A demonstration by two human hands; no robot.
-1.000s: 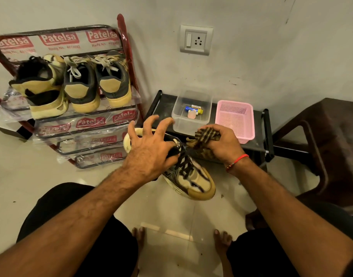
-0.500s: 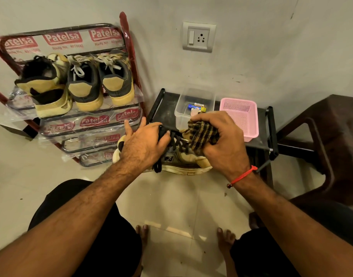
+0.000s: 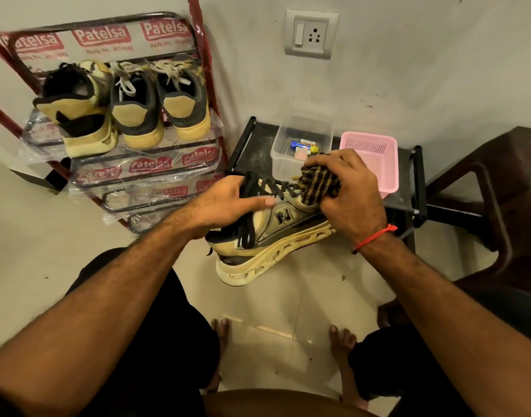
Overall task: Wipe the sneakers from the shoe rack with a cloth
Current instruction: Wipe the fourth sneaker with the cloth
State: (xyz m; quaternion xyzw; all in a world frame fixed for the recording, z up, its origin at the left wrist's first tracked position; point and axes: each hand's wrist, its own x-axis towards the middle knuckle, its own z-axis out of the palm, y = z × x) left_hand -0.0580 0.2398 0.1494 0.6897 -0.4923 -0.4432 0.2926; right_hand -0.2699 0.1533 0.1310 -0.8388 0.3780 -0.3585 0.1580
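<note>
right hand [image 3: 350, 191] has its fingers curled tight around a bunched-up checked cloth [image 3: 318, 183], pressing it down on the toe end of the sneaker [image 3: 276, 233]; left hand [image 3: 225, 203] is gripping the shoe up by the collar and laces, thumb laid flat along the side panel near the N logo; so the shoe is held in the air between both hands, over the tiled floor, just in front of the low black stand [image 3: 252, 149]; key thing imo: its long axis runs diagonally, heel down toward the person's left knee, toe up and away under the cloth; so the unwiped length lies back toward the left hand, and I'd guess the cloth hand is the one placed to drag along it while the left just steadies; three more sneakers [image 3: 131, 109] sit on the top shelf of the shoe rack [image 3: 143, 167], heels facing out, well off to the left.
</note>
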